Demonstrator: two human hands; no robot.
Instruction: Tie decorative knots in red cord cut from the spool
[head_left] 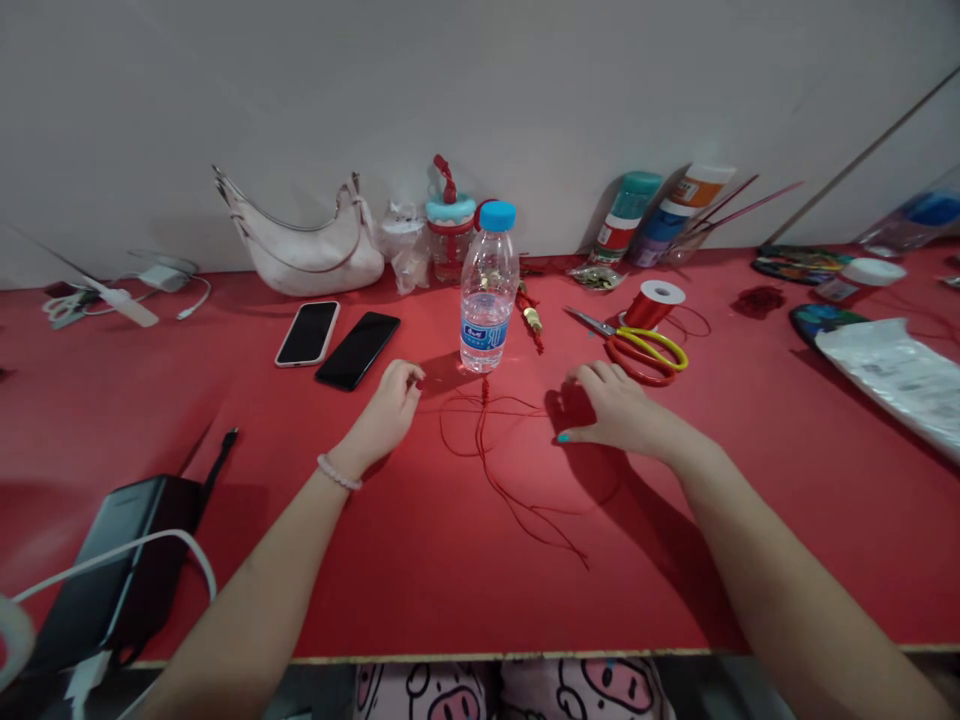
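Red cord lies in loose loops on the red table, and we see it run from just below the bottle down toward five o'clock, where its loose ends trail off.

In the head view, our left hand sits at nine o'clock of the loops, fingers curled in and pressed together at the tips; it looks to be pinching a strand, though the thread is too thin for us to tell for sure. Our right hand rests at three o'clock of the loops, palm down, fingers bent and close together over the table; whether they pinch the cord we cannot tell.

The bottle stands upright at twelve o'clock of the cord, touching or just above its top knot. We judge that a sharp sideways pull from both hands could drag the cord under it and tip it toward the two phones at its nine o'clock. The scissors lie at twelve o'clock of the right hand, near the spool; a loop snagging their handles could tangle the work. The trailing ends could also knot.
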